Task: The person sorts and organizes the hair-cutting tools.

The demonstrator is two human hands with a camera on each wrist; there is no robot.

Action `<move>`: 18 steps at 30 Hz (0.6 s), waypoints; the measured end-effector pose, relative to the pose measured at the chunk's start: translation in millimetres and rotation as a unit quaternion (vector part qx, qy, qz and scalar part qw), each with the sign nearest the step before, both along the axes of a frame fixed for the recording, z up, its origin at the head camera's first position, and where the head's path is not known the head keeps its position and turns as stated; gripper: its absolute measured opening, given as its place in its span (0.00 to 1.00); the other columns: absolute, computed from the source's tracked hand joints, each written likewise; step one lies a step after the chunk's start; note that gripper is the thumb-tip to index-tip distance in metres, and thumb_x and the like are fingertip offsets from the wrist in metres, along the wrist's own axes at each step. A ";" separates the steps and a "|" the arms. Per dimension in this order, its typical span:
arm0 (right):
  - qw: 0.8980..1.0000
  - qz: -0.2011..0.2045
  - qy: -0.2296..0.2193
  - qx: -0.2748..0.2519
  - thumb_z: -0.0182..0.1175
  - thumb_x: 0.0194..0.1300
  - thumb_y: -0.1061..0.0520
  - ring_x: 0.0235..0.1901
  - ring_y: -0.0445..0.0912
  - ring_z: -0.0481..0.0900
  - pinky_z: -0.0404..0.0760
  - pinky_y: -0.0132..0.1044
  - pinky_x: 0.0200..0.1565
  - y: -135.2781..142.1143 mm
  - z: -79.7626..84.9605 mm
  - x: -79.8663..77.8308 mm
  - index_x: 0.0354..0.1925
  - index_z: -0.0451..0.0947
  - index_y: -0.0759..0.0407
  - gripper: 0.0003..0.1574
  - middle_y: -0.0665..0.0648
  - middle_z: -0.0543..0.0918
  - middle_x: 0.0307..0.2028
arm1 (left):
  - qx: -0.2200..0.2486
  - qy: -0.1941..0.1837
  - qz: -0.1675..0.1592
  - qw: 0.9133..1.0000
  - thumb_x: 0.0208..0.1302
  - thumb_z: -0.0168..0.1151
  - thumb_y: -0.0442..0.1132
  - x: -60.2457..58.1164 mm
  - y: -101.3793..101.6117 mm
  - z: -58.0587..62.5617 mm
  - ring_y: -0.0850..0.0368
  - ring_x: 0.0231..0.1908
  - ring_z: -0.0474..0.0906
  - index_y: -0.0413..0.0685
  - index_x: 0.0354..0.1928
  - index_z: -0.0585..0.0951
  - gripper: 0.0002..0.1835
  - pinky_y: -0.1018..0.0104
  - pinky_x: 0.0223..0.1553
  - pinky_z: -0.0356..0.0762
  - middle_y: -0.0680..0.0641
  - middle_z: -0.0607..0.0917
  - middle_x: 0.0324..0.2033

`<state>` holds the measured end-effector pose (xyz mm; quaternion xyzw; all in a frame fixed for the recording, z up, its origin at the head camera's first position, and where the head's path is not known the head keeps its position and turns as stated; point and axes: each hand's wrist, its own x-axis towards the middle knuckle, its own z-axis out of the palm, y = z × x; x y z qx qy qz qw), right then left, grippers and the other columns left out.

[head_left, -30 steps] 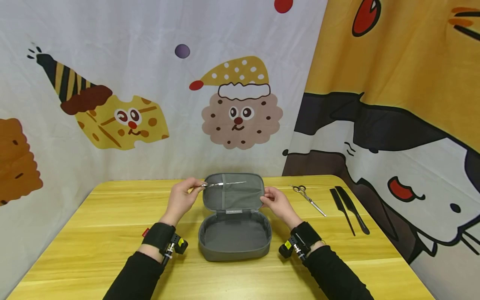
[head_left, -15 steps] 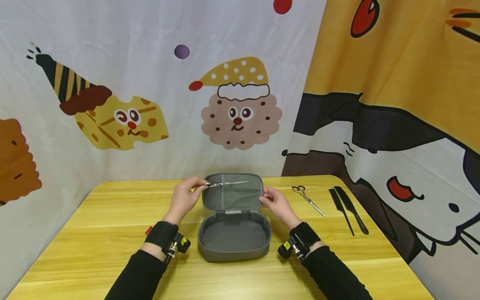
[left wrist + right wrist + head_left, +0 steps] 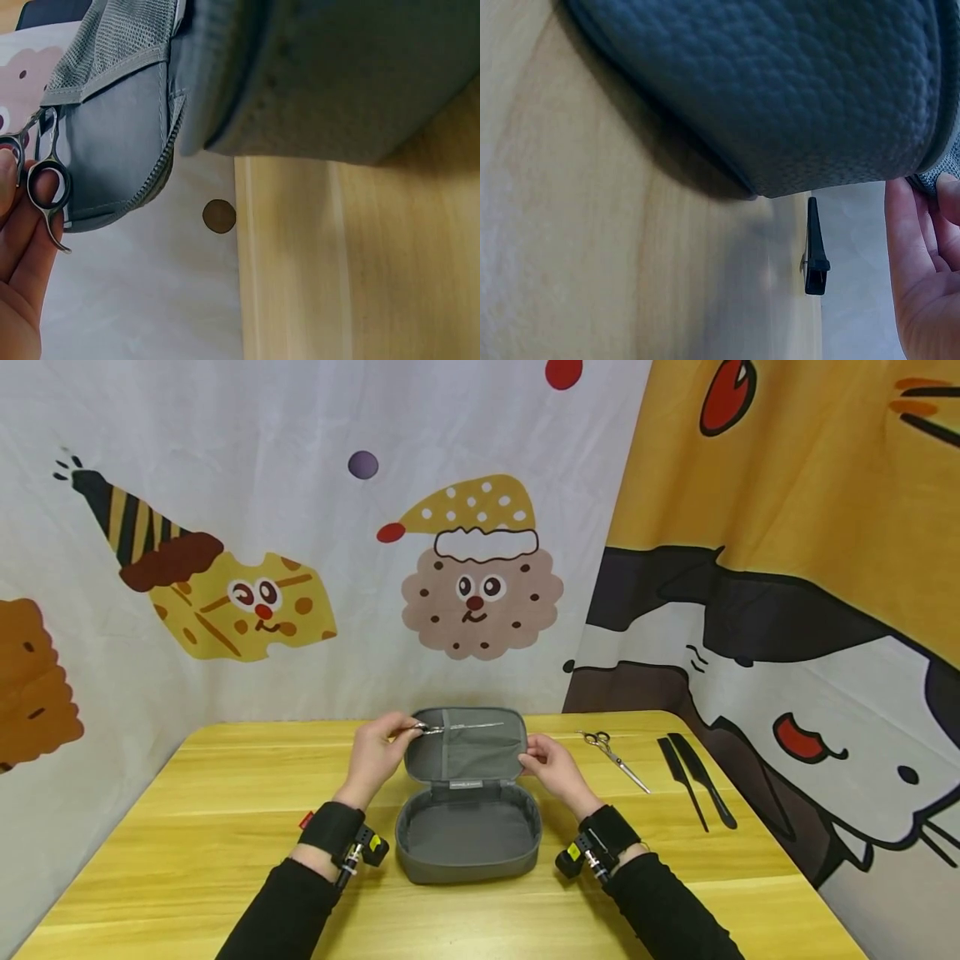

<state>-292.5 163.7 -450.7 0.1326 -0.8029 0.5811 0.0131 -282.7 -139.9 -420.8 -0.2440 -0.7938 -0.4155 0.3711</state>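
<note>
A grey zip case [image 3: 468, 870] sits unzipped on the table with its lid [image 3: 425, 758] raised. My left hand [image 3: 377, 753] pinches a pair of scissors [image 3: 432, 730] by the finger rings at the lid's left side. In the left wrist view the scissors' shanks [image 3: 54, 141] run up to the edge of the mesh pocket [image 3: 124, 49], which hides the blades there. From the head view the thin blades lie across the pocket, pointing right. Thumb and fingers of my right hand [image 3: 553, 770] pinch the lid's right edge. The case's lower compartment holds nothing visible.
Right of the case lie a second pair of scissors [image 3: 619, 763] and two black combs, a narrow one [image 3: 678, 772] and a wider one [image 3: 701, 772]. A black clip [image 3: 814, 247] lies near the table edge in the right wrist view. A printed curtain [image 3: 300, 685] hangs behind the table.
My left hand has shifted a little to the right, and the scissors have slid further across the lid's pocket. The right hand keeps its hold on the lid.
</note>
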 end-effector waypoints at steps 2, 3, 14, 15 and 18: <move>1.000 -0.001 0.001 -0.001 0.58 0.69 0.70 0.36 0.49 0.82 0.81 0.56 0.46 -0.1 0.2 0.3 0.50 0.76 0.71 0.11 0.61 0.83 0.36 | 0.006 -0.003 0.004 1.000 0.54 0.73 0.26 0.1 1.4 0.7 0.51 0.31 0.84 0.44 0.33 0.87 0.07 0.57 0.35 0.83 0.48 0.87 0.29; 1.000 -0.002 0.001 -0.001 0.58 0.69 0.70 0.36 0.49 0.82 0.81 0.57 0.46 -0.2 0.4 0.4 0.50 0.76 0.71 0.11 0.61 0.83 0.36 | 0.009 -0.006 0.006 1.000 0.54 0.73 0.27 0.7 2.2 1.5 0.51 0.30 0.84 0.44 0.33 0.87 0.07 0.57 0.34 0.83 0.47 0.87 0.29; 1.000 -0.013 0.002 0.001 0.58 0.69 0.70 0.36 0.50 0.83 0.82 0.56 0.46 -1.3 1.0 2.0 0.49 0.76 0.70 0.11 0.59 0.83 0.35 | 0.062 -0.069 0.060 0.994 0.56 0.73 0.31 4.2 14.7 7.5 0.53 0.27 0.83 0.42 0.33 0.89 0.03 0.59 0.29 0.80 0.45 0.88 0.28; 1.000 -0.014 0.001 0.003 0.58 0.69 0.70 0.36 0.50 0.83 0.82 0.56 0.46 -1.5 1.2 2.1 0.49 0.76 0.70 0.11 0.59 0.83 0.35 | 0.068 -0.074 0.068 0.993 0.56 0.74 0.31 4.4 16.1 7.5 0.52 0.27 0.83 0.41 0.33 0.89 0.03 0.58 0.29 0.80 0.45 0.88 0.28; 1.000 -0.016 0.004 0.007 0.58 0.69 0.70 0.36 0.50 0.83 0.82 0.56 0.46 -2.0 1.3 2.4 0.49 0.76 0.70 0.11 0.58 0.83 0.34 | 0.083 -0.082 0.087 0.989 0.54 0.75 0.31 5.2 20.0 7.9 0.49 0.28 0.84 0.40 0.33 0.89 0.04 0.55 0.30 0.81 0.43 0.88 0.29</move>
